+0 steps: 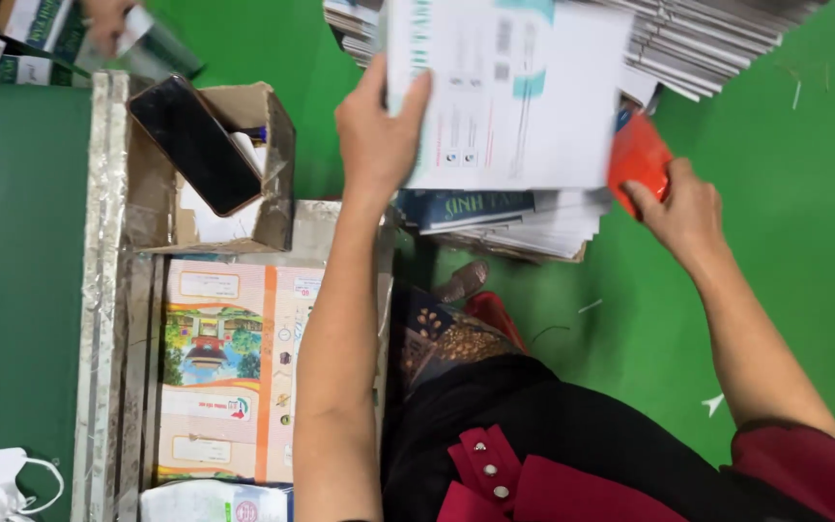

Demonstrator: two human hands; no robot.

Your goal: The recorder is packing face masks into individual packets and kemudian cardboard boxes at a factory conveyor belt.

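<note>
While left hand (379, 130) lifts 1 white sheet (514, 97), right hand (683, 208) apparently pinches red tool (638, 159).

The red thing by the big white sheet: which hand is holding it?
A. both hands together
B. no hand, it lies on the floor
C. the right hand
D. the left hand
C. The right hand grips the red thing at the edge of the stack, while the left hand pinches the white sheet on the other side.
</note>
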